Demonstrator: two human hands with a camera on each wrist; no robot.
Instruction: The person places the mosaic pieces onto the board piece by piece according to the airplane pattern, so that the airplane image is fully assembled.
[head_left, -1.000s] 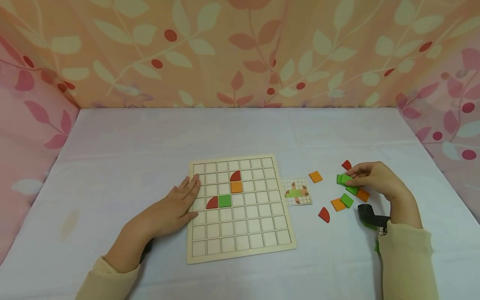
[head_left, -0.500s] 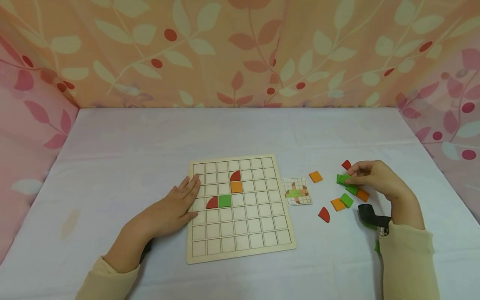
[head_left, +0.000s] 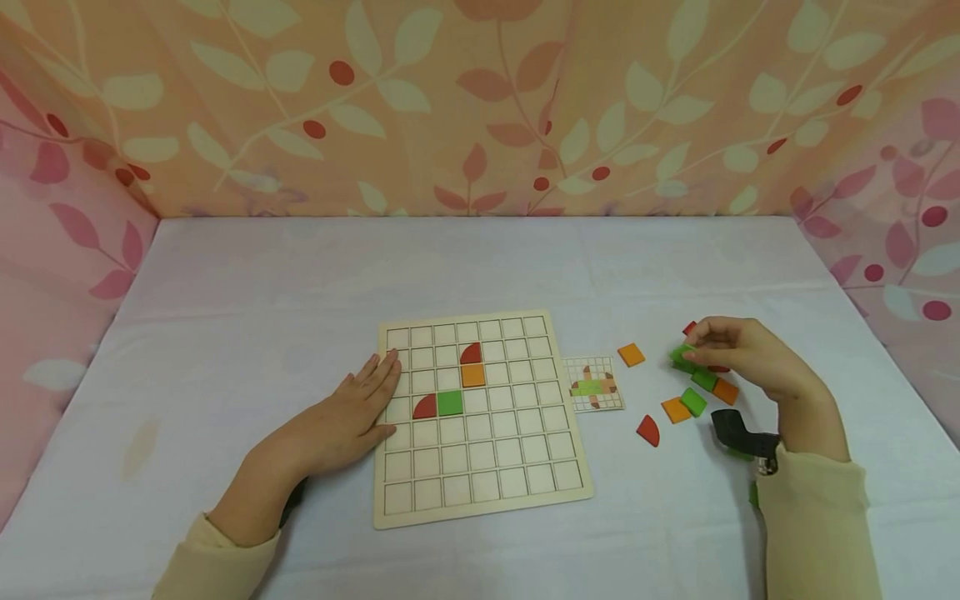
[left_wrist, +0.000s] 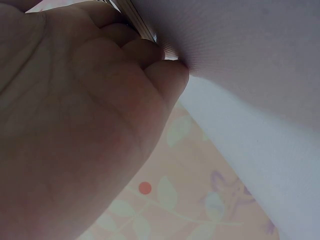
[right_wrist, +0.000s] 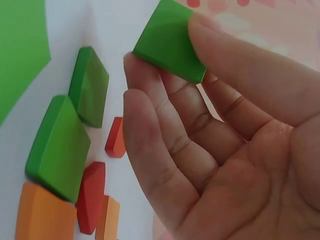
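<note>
In the right wrist view, my right hand (right_wrist: 215, 125) pinches a green square tile (right_wrist: 170, 42) between thumb and fingers. The head view has that right hand (head_left: 750, 354) just above the loose tiles on the right. My left hand (head_left: 341, 421) lies with straight fingers over the left edge of a wooden grid board (head_left: 480, 458). On the board are a red quarter-circle tile (head_left: 471, 354) above an orange square tile (head_left: 473, 376). Lower left of these, another red quarter-circle (head_left: 424, 407) sits beside a green square (head_left: 450, 402).
A small pattern card (head_left: 592, 383) touches the board's right side. Beyond it lie an orange tile (head_left: 632, 354), a red quarter-circle piece (head_left: 648, 430), and several more green, orange and red tiles. A black camera mount (head_left: 738, 433) hangs beneath the right wrist.
My right hand has risen slightly, bringing up a green square tile from the cluster. A red piece now shows beneath the hand. My left hand and the board have stayed put.
</note>
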